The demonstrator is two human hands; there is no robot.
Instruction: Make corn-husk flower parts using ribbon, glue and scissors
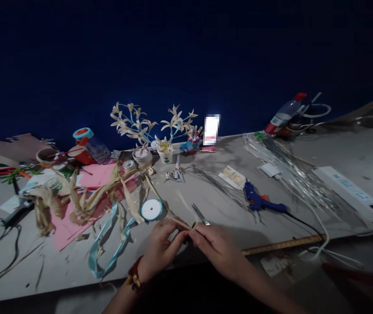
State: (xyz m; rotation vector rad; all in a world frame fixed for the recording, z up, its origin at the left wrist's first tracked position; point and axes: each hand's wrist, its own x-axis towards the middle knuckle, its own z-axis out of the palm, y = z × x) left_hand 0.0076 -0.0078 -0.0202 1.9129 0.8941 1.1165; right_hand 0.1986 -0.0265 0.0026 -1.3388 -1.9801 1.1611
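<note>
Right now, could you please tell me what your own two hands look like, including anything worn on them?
The left hand has a dark red bracelet at the wrist, with gold-toned pieces on it. The right hand has nothing at the wrist. No gloves or sleeves show; the picture is too dim to rule out small rings.

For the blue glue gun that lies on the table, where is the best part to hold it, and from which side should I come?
I would take the glue gun by its narrow handle, coming from the near right side. The gun lies flat and the handle points right, away from the wider body. The black cord leaves the handle's end, so grip just before it.
</note>
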